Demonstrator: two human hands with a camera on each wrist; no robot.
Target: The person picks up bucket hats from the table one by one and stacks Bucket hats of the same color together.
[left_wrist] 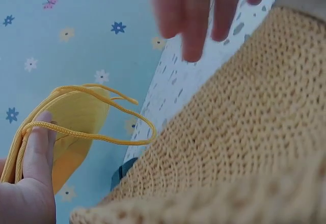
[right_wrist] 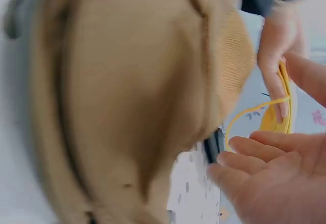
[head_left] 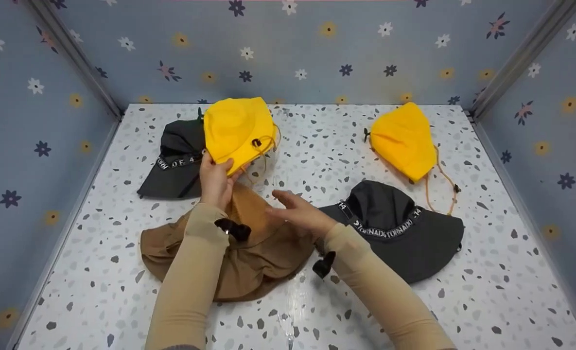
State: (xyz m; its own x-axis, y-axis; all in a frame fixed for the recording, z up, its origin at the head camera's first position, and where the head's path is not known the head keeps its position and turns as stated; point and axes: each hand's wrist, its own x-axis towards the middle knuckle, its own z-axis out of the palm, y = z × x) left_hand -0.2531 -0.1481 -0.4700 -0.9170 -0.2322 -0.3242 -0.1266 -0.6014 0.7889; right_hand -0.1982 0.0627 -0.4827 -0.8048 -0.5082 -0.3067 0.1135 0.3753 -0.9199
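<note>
In the head view my left hand (head_left: 217, 181) grips the brim of a yellow hat (head_left: 239, 129), thumb on the near face. An orange drawcord with a black toggle (head_left: 256, 143) hangs from that hat; the left wrist view shows the cord (left_wrist: 91, 132) looping off it. My right hand (head_left: 302, 211) hovers with fingers extended, holding nothing, over the right part of a brown hat (head_left: 263, 267). That brown hat, with a tan mesh panel (head_left: 251, 214), lies under both forearms and is partly hidden. In the right wrist view its fabric (right_wrist: 127, 102) is large and blurred.
A dark grey hat (head_left: 178, 177) with a lettered band lies at left, partly behind the yellow one. Another dark grey hat (head_left: 414, 248) lies at right. A second yellow hat (head_left: 404, 141) lies back right on the speckled table (head_left: 501, 272). Flowered panels (head_left: 292, 53) enclose the sides and back.
</note>
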